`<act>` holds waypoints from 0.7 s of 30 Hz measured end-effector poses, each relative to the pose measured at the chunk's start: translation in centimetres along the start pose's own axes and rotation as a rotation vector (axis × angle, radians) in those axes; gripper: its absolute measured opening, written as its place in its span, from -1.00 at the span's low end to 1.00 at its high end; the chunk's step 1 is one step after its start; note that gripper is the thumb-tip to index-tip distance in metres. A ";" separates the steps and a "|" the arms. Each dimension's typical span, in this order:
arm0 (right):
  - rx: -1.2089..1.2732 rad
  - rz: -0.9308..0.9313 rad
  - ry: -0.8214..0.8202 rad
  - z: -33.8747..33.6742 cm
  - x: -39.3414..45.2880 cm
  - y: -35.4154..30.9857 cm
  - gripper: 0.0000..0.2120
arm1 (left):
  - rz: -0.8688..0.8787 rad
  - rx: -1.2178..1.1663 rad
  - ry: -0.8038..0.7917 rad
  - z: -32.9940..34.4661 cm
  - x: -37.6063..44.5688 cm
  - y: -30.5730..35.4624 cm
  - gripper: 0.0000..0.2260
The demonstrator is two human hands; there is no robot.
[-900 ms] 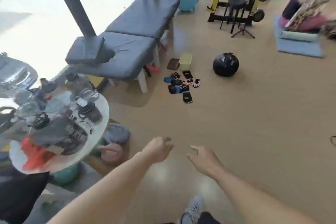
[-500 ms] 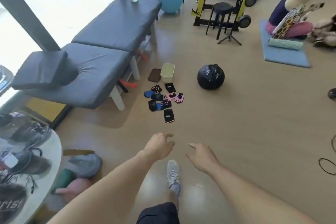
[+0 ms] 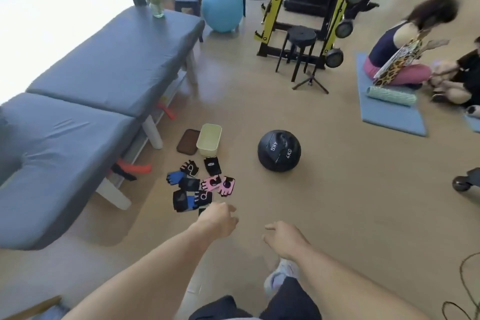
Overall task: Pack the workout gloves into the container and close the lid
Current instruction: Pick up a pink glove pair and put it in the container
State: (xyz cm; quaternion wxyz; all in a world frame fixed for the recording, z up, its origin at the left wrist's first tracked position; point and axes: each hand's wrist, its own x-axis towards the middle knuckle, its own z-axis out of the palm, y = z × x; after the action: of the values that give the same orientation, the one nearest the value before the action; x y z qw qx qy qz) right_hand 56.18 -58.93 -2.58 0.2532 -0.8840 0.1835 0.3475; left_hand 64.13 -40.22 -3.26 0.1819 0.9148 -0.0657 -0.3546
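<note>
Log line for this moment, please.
gloves: on floor | box: open | lid: beside box | left hand, right hand: empty

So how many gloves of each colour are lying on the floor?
Pink gloves: 2
Blue-and-black gloves: 2
Black gloves: 5, one mostly hidden behind the left hand
Total: 9
</note>
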 end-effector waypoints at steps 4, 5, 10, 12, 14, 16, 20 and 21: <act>-0.089 -0.036 0.002 -7.7 9.6 -0.3 -0.57 | -0.044 -0.023 0.038 -3.0 9.3 4.2 -0.56; -0.106 -0.046 0.000 -9.5 11.9 -0.5 -0.55 | -0.063 -0.048 0.046 -3.7 11.3 5.1 -0.56; -0.236 -0.135 -0.078 -18.1 21.3 -2.6 -0.48 | -0.181 -0.226 0.078 -7.5 17.9 8.9 -0.58; -0.300 -0.186 -0.094 -21.1 23.7 -4.8 -0.49 | -0.236 -0.335 0.086 -9.0 20.1 9.7 -0.58; -0.365 -0.251 -0.126 -23.0 26.3 -7.1 -0.50 | -0.288 -0.427 0.104 -10.3 21.9 9.8 -0.59; -0.428 -0.307 -0.160 -24.3 28.8 -9.5 -0.51 | -0.340 -0.478 0.108 -11.5 23.9 9.1 -0.59; -0.495 -0.384 -0.202 -25.5 33.9 -14.8 -0.56 | -0.438 -0.548 0.101 -13.5 28.3 5.8 -0.60; -0.511 -0.405 -0.203 -25.8 35.1 -16.2 -0.58 | -0.452 -0.547 0.096 -14.2 29.5 4.8 -0.60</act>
State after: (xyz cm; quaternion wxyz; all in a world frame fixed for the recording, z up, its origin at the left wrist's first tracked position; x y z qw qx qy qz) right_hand 102.01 -66.00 -5.94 0.1044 -0.8983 -0.1149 0.4111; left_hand 95.53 -47.95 -10.14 0.3401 0.8393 0.2442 -0.3468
